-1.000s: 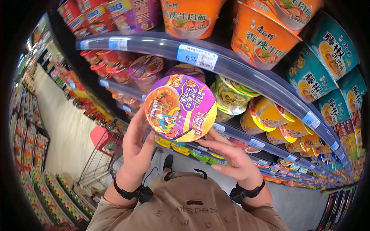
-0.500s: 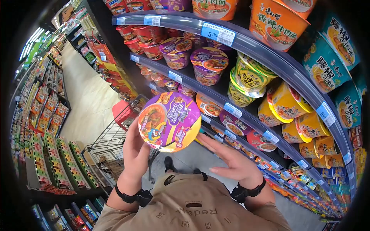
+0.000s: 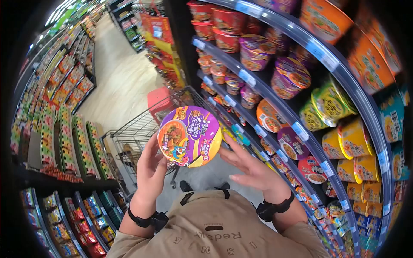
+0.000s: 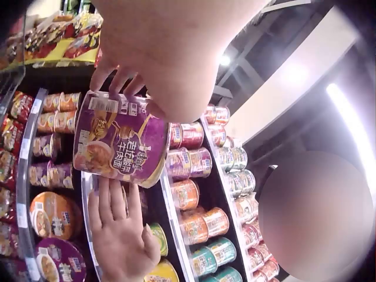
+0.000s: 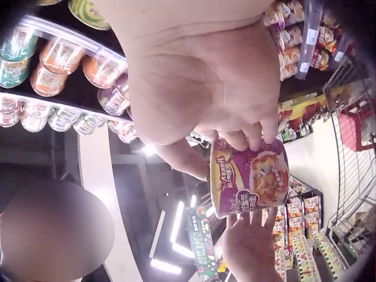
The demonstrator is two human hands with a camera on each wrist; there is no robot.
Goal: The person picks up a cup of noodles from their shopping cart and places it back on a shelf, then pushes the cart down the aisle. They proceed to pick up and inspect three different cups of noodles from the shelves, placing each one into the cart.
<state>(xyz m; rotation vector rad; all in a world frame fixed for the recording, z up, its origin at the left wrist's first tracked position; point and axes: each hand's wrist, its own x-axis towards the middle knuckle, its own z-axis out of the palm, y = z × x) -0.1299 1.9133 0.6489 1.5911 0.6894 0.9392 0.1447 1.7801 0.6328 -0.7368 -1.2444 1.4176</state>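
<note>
A purple and yellow instant noodle bowl [image 3: 189, 136] is held up in front of the chest, its printed lid toward the head camera. My left hand [image 3: 150, 172] grips it by the side, thumb near the lid's edge and fingers round the far wall. On the opposite side, my right hand [image 3: 254, 170] has its fingers extended, fingertips right at the bowl's wall. In the left wrist view, the right hand [image 4: 123, 241] shows nearly straight fingers against the bowl [image 4: 120, 138]. The right wrist view shows the bowl's printed side [image 5: 249, 176] between both hands.
A wire shopping cart [image 3: 124, 136] with a red seat panel [image 3: 160, 99] stands just beyond the bowl. Shelves of noodle bowls, edged by a price rail [image 3: 297, 129], run along the right. Racks of packets [image 3: 77, 86] line the left side of the aisle.
The head view has turned left, so the shelves slide right and the cart shows more fully. The bowl has come lower and away from the shelf front, still in the left hand.
</note>
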